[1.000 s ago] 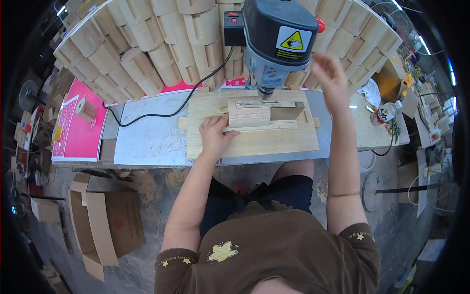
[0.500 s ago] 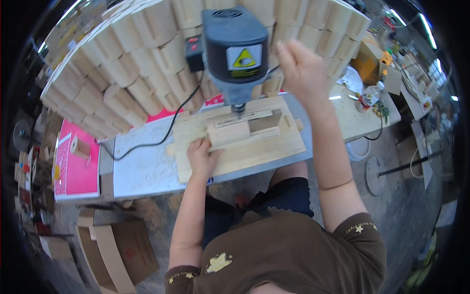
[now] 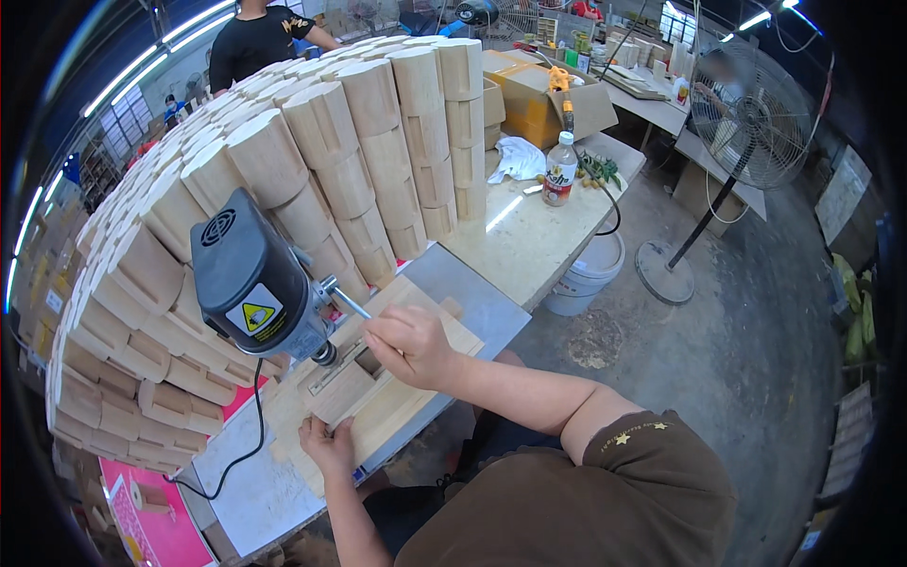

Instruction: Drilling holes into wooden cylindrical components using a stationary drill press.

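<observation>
A dark grey drill press (image 3: 253, 283) stands on the bench with its chuck (image 3: 324, 354) pointing down over a pale wooden block (image 3: 342, 393). The block sits in a wooden jig board (image 3: 420, 402). My right hand (image 3: 411, 348) is closed around the end of the metal feed lever (image 3: 348, 300) on the drill press's right side. At the block's near left end, my left hand (image 3: 328, 444) grips it with fingers and thumb. Whether the bit touches the wood cannot be made out.
Stacked rounded wooden pieces (image 3: 331, 123) wall off the back and left. A black cable (image 3: 262, 430) loops over the bench. To the right are a bottle (image 3: 559, 170), a cardboard box (image 3: 543, 99), a white bucket (image 3: 586, 274) and a standing fan (image 3: 751, 123). Another person (image 3: 260, 38) stands behind the stack.
My view has swung up and to the right. My right hand has come down with the lever, from high beside the drill press to near the block. The left hand stays at the block.
</observation>
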Available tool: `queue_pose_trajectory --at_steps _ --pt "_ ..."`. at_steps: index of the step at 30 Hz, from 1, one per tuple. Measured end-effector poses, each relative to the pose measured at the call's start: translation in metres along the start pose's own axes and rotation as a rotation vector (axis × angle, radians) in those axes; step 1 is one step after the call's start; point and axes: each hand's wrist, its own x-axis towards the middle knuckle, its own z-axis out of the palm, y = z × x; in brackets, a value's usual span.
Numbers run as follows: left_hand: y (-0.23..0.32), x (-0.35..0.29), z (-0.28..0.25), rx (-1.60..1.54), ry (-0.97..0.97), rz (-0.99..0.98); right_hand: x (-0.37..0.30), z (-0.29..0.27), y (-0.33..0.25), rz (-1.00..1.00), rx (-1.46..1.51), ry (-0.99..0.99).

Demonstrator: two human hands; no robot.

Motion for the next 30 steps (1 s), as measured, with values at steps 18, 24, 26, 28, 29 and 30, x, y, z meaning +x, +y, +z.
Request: queue_pose_trajectory --at_steps 18,24,26,28,29,30 --pt "0.001 -0.003 -0.001 0.089 -0.039 -0.101 0.076 0.001 -0.005 -0.118 0.012 0.034" --pt "0.032 0.002 0.028 0.213 -0.021 -0.082 0.156 0.043 0.024 0.163 -0.109 -0.123" --pt "0.033 -0.001 0.029 0.210 -0.037 -0.142 0.162 0.049 0.030 0.230 -0.110 -0.200" --pt "0.029 -0.002 0.030 0.198 0.031 -0.078 0.158 0.048 0.023 0.308 -0.102 -0.242" --pt "0.024 -0.006 0.030 0.180 0.094 0.002 0.159 0.044 0.014 0.324 -0.142 -0.276" --pt "0.017 -0.005 0.034 0.148 0.073 -0.016 0.157 0.047 0.015 0.288 -0.142 -0.222"
